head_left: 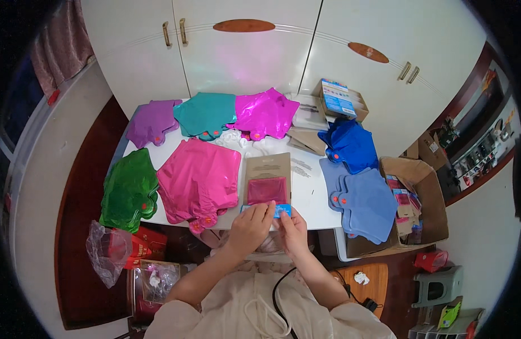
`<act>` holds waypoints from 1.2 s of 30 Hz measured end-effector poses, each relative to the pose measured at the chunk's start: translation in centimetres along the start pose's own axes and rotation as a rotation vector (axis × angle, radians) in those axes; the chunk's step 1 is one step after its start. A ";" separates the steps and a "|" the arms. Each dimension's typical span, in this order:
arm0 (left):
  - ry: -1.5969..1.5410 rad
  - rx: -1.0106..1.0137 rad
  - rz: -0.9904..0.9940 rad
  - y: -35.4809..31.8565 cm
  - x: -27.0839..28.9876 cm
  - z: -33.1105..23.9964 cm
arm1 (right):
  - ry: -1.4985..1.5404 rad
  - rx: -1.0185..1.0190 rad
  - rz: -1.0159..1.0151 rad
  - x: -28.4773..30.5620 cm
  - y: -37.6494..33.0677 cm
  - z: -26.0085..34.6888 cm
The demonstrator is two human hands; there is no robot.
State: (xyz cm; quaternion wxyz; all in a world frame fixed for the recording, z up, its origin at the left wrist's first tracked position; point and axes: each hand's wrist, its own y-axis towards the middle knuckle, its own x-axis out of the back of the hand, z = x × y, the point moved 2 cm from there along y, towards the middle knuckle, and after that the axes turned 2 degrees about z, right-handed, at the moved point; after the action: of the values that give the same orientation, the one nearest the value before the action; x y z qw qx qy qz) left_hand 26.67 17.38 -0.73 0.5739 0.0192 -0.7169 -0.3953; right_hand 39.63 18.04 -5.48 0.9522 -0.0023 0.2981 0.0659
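Observation:
In front of me at the table's near edge lies a brown card (268, 164) with a folded pink foil piece (267, 190) on it. A blue printed strip (283, 210) crosses the card's near end. My left hand (250, 226) is closed, its fingertips together at the strip and the foil's near edge. The thumb and fingers of my right hand (292, 230) pinch the strip's right end. Left of the card is a stack of pink foil balloons (201, 178), flat and uninflated, with red dots on their tabs. My fingers hide part of the strip.
Flat foil stacks ring the white table (311, 195): green (128, 189), purple (150, 121), teal (206, 113), magenta (266, 113), dark blue (353, 148) and pale blue (366, 200). A carton of packets (432, 198) stands right. A small box (359, 101) sits at the back by white cabinets (246, 62).

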 end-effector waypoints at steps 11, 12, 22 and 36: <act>-1.093 0.825 -0.321 -1.7 -1.0 1.2 | 0.176 0.017 -0.031 1.2 -1.0 0.7; -1.416 0.921 -0.169 -2.4 -1.5 1.8 | 0.186 0.024 -0.035 0.8 -1.1 0.8; -1.727 0.992 -0.055 -3.3 -2.2 2.3 | 0.053 -0.029 0.048 1.9 -1.2 1.9; -1.590 1.040 -0.080 -2.5 -1.6 1.3 | -0.104 -0.003 -0.143 1.3 -0.5 1.9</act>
State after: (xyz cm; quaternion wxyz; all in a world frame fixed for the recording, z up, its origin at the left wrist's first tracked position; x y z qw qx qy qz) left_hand 25.09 17.15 -3.58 -0.1765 0.0223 -0.9824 0.0568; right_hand 41.90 17.79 -4.66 0.9687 -0.0214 0.2472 -0.0017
